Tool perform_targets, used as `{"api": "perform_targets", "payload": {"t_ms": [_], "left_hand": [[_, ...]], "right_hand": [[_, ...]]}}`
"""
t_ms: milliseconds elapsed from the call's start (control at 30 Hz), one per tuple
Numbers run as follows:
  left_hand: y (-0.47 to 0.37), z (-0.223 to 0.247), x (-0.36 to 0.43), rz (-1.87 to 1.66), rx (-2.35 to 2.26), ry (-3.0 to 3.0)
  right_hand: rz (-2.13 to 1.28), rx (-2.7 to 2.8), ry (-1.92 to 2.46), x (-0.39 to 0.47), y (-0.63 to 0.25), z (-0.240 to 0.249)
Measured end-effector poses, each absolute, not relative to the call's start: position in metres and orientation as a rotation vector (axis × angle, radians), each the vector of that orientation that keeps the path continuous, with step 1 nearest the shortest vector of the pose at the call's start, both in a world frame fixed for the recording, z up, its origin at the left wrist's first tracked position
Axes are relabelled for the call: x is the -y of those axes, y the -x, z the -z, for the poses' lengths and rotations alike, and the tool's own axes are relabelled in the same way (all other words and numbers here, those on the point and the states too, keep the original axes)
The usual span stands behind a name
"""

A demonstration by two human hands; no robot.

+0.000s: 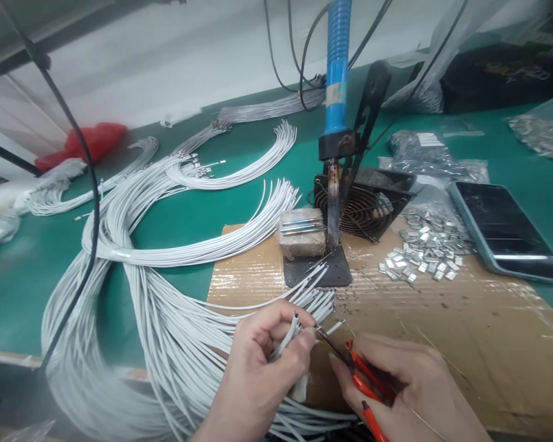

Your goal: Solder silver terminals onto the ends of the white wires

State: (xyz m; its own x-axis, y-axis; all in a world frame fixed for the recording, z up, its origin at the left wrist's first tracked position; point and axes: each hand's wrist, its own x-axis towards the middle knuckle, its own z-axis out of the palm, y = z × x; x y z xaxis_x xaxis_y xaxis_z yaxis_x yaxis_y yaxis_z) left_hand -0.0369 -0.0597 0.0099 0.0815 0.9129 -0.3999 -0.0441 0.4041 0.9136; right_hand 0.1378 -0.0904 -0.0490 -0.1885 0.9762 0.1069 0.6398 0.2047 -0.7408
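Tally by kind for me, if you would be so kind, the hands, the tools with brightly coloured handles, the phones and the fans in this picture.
Hands: 2 (left hand, right hand)
Tools: 2 (orange-handled tool, blue-handled iron)
Phone: 1
Fan: 1
Total: 6

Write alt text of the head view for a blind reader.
The left hand pinches a white cable end while the right hand holds a red-handled tool close to it. Bundled white cables lie across a green bench and cardboard, near a blue-handled soldering iron, metal pieces and a phone.
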Motion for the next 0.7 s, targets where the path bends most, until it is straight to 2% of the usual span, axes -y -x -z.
{"api": "perform_targets", "payload": {"t_ms": [433, 700], "left_hand": [[0.032, -0.015, 0.062, -0.890, -1.337, -0.839], [0.033, -0.007, 0.066, -0.965, -1.403, -0.870]], "right_hand": [[-0.738, 1.858, 1.404, 0.092, -0.137, 0.053], [-0.700, 1.580, 1.466, 0.095, -0.124, 0.065]]}}
